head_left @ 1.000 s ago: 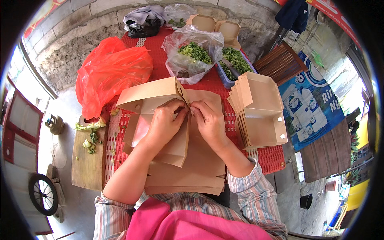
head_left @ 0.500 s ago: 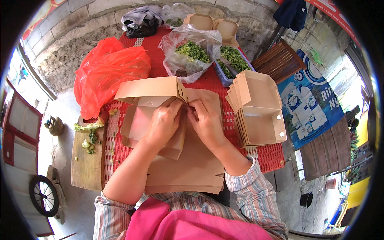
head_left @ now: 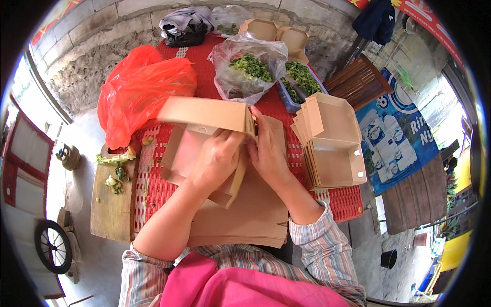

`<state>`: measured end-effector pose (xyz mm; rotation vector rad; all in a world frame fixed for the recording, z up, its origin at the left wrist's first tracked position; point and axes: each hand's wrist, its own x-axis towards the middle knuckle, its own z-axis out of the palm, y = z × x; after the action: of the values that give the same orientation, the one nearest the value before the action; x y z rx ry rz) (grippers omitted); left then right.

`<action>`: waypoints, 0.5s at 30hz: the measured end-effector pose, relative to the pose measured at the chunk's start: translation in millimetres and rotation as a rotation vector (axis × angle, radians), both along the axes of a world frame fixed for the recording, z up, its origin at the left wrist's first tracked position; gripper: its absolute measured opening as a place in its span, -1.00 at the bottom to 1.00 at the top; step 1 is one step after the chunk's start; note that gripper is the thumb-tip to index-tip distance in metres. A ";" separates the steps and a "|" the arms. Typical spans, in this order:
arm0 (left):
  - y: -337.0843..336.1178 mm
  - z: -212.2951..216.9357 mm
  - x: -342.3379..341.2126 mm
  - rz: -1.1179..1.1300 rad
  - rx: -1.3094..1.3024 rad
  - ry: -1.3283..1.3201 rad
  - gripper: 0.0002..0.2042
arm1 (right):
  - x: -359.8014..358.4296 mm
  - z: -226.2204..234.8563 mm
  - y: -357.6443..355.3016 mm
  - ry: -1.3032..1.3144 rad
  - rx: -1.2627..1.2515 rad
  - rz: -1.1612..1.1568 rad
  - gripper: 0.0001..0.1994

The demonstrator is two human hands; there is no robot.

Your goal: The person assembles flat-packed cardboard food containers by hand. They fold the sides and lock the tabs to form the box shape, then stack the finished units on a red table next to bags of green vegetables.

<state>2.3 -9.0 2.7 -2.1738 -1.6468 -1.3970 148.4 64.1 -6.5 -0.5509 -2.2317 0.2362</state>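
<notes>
A brown cardboard food box [head_left: 204,113], partly folded with its lid raised, is between my two hands. My left hand [head_left: 221,153] reaches inside it, fingers bent against the right-hand corner of the lid. Along the outside of that same corner, my right hand [head_left: 266,151] presses with its fingers upright; its fingertips are partly hidden by the cardboard. Beneath the box lies a stack of flat cardboard blanks [head_left: 240,225]. To the right stands a nested stack of folded open boxes [head_left: 335,153].
A red woven table [head_left: 348,202] carries everything. On the left are a red plastic bag [head_left: 138,97] and a wooden cutting board [head_left: 113,204] with vegetable scraps. Farther back sit a clear bag of chopped greens [head_left: 248,66], a blue tub of greens [head_left: 302,82] and more boxes [head_left: 258,29].
Both hands and the box have shifted slightly right. My right hand's fingers have moved up and straightened along the lid's corner. The box has tilted a little.
</notes>
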 end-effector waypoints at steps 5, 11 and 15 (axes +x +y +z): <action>1.4 7.2 -4.3 -0.097 0.131 -0.010 -0.82 | 2.7 -4.0 7.3 0.059 -0.116 -0.151 -0.25; -20.0 36.4 -0.1 -0.339 -0.165 0.219 -0.42 | 8.8 -12.7 21.4 0.381 -0.368 -0.294 -0.68; -26.5 37.4 -2.8 -0.223 -0.182 0.375 -0.47 | 10.6 -8.9 27.0 0.419 -0.479 -0.339 -0.47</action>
<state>-0.5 -35.5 40.1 -2.5904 -1.4791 -0.8271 159.0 91.1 -15.4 -1.0204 -1.6419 0.6523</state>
